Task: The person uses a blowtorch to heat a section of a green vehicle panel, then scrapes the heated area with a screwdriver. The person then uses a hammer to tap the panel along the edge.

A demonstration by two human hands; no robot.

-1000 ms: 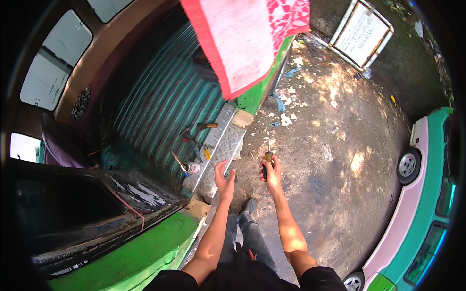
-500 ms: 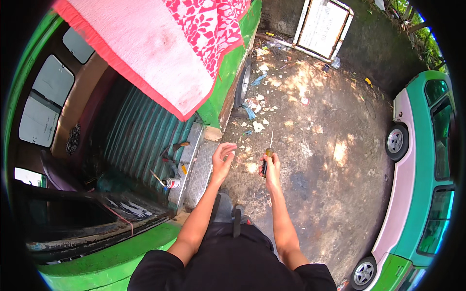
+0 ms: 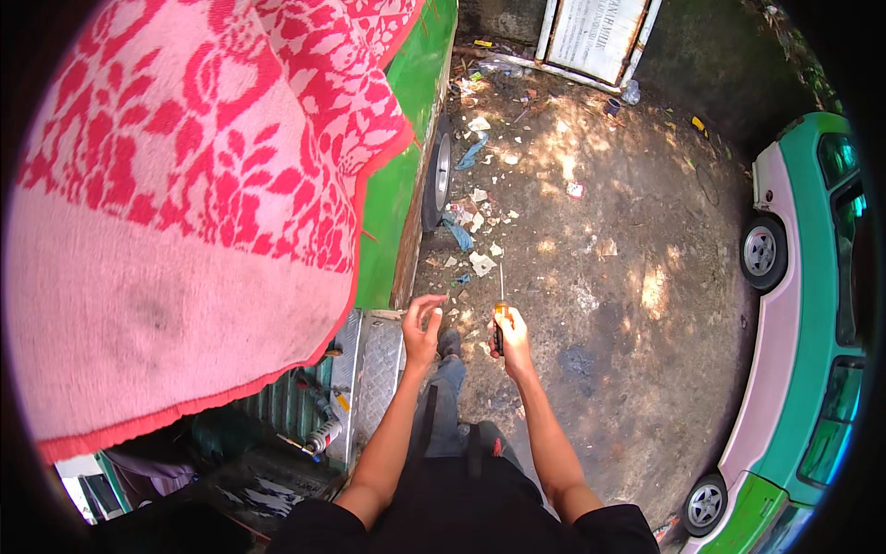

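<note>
In my right hand (image 3: 515, 343) is a screwdriver (image 3: 500, 314) with an amber and black handle, its thin metal shaft pointing away from me. The fingers wrap the handle, the thumb lying along it. My left hand (image 3: 423, 334) is raised to the left of it, fingers curved and apart from the thumb, nothing visible in it. It hovers near the edge of a metal tread-plate step (image 3: 378, 360) on the green vehicle (image 3: 392, 217). A red and pink patterned towel (image 3: 221, 231) hangs over that vehicle's open side, hiding most of the ribbed floor inside (image 3: 286, 397).
A can (image 3: 323, 436) and some tools lie inside by the step. Torn paper scraps (image 3: 481, 264) and blue cloth (image 3: 459, 233) litter the concrete (image 3: 609, 369) beside the wheel (image 3: 438, 175). A green and pink van (image 3: 784, 314) is parked on the right. A framed white sign (image 3: 595, 42) leans at the back wall.
My view has shifted, so the towel fills more of the left side and covers more of the interior. One leg now shows stretched forward. Both hands keep nearly the same pose, the screwdriver still held.
</note>
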